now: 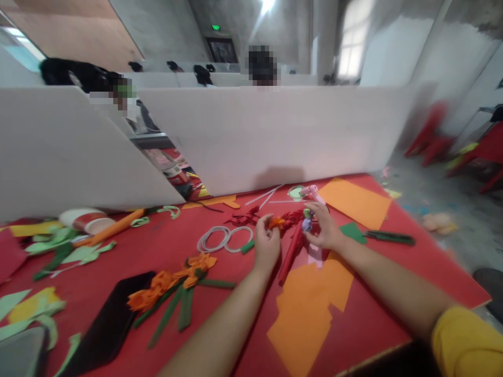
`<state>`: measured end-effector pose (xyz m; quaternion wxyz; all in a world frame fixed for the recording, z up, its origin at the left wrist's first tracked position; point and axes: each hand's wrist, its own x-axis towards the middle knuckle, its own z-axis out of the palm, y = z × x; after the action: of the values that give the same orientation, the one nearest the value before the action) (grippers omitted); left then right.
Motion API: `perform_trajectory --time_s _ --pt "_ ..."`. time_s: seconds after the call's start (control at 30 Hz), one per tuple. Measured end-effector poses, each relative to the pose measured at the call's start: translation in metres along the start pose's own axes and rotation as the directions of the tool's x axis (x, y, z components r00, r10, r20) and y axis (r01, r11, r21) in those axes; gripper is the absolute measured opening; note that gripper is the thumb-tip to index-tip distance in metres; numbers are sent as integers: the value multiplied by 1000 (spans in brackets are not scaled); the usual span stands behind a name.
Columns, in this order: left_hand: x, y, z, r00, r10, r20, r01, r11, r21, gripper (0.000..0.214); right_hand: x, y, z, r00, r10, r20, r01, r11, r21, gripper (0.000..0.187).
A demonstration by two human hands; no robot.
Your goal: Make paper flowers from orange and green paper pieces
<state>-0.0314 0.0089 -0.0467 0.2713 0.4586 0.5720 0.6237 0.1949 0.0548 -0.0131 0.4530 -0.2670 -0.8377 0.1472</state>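
Note:
My left hand (268,243) is closed, its fingertips pinching a small orange paper flower (277,223). A short green paper roll (248,247) shows at its left side; whether it joins the flower I cannot tell. My right hand (323,226) curls its thumb and fingers round a small purple and green piece (307,224), too blurred to name. Crumpled red paper (291,216) lies behind and between the hands. A red paper roll (290,256) slants toward me just below them. Under my right wrist lie orange paper sheets (304,309).
A pink glue gun (312,193) rests beyond my right hand, a green-handled cutter (390,237) to its right. White wire coils (214,239), orange flowers with green stems (188,277) and a black phone-like slab (106,324) lie left. A white partition (275,136) borders the red table (377,298).

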Motion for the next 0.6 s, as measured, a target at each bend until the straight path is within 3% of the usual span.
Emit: perform_trajectory --time_s 0.17,0.3,0.4,0.5,0.6 --pt "-6 19 -3 992 118 34 -121 989 86 30 1 -10 -5 1000 4 -7 -4 1000 -7 99" --pt "-15 38 -5 964 212 159 -226 971 81 17 1 -16 -7 1000 5 -4 -5 1000 -1 106" --pt "-21 40 -5 935 160 317 -180 983 37 26 2 -20 -8 999 -8 -32 8 1000 22 103" --pt "-25 35 -1 877 84 473 -88 996 -15 34 1 -23 -7 999 -26 -34 28 999 33 101" --pt "-28 32 4 849 23 528 67 986 -150 42 0 -23 -4 998 -59 -37 61 997 53 98"
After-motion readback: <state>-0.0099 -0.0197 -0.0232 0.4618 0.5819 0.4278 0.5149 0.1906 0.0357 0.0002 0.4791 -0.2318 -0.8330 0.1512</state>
